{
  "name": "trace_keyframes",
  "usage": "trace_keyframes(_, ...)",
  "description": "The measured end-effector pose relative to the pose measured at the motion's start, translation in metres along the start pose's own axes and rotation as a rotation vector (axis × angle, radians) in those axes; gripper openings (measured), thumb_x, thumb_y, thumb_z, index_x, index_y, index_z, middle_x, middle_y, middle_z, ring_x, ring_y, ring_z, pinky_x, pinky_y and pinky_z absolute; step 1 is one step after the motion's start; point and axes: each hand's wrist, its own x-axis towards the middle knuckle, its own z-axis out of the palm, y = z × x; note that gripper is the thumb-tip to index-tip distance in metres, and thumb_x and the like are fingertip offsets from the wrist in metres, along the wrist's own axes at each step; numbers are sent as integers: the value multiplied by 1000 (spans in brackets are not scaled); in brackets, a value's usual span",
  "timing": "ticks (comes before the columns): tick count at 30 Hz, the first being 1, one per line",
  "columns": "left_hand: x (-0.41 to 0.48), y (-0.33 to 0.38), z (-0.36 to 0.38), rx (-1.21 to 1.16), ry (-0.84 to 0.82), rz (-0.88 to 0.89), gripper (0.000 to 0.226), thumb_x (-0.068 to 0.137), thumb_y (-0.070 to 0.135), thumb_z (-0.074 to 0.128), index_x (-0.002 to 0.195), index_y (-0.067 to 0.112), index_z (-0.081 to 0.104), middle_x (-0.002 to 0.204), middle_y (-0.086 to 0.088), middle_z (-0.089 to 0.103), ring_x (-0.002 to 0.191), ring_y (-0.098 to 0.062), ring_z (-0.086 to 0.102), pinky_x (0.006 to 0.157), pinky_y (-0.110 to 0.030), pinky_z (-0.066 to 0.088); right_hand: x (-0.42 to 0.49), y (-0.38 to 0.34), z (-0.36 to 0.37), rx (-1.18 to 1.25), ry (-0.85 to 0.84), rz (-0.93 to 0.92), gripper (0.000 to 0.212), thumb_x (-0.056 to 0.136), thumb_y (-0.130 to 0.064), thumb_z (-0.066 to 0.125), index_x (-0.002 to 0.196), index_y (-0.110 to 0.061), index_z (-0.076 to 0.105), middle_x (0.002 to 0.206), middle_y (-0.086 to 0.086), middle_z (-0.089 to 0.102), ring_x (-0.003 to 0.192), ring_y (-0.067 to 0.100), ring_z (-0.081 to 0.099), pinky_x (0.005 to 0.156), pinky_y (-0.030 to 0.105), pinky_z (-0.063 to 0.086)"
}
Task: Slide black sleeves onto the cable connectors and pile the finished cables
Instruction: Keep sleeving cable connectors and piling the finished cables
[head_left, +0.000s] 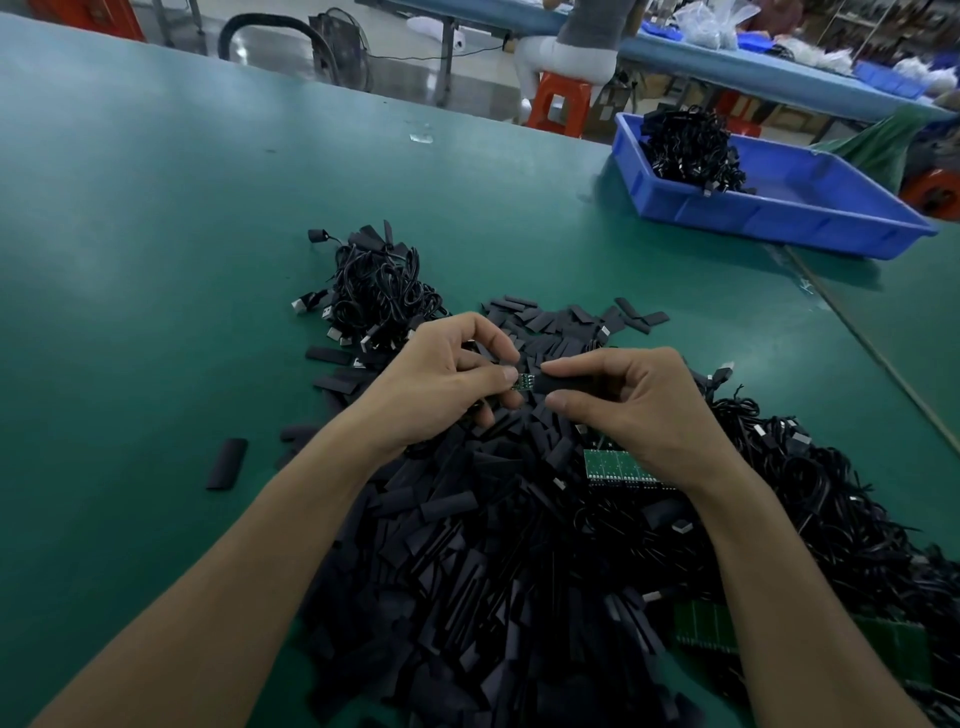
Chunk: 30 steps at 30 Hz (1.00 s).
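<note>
Pinches on both sides: the left hand (452, 374) pinches a small green connector board (523, 382) between thumb and fingers, and the right hand (628, 410) grips a black sleeve (563, 384) in curled fingers, the sleeve's end meeting the board. Both hover above a heap of loose sleeves (467, 571) on the green table (156, 260). A pile of cables (379, 291) lies just behind the left hand, a larger tangle of cables (831, 493) spreads to the right, and a blue bin (779, 218) holding more cables sits well apart.
</note>
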Motion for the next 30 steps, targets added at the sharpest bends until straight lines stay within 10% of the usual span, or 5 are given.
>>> trace_keyframes(30,-5,11,0,-67,-35,-40,7,94,5,65,93,10,61,71,-10,74,47,-12,57,50,-19,48,-3,-2,4,89,42,-18,17,72,-37,80,89,-35,79,83,-3,77,75,11,72,74,24,58)
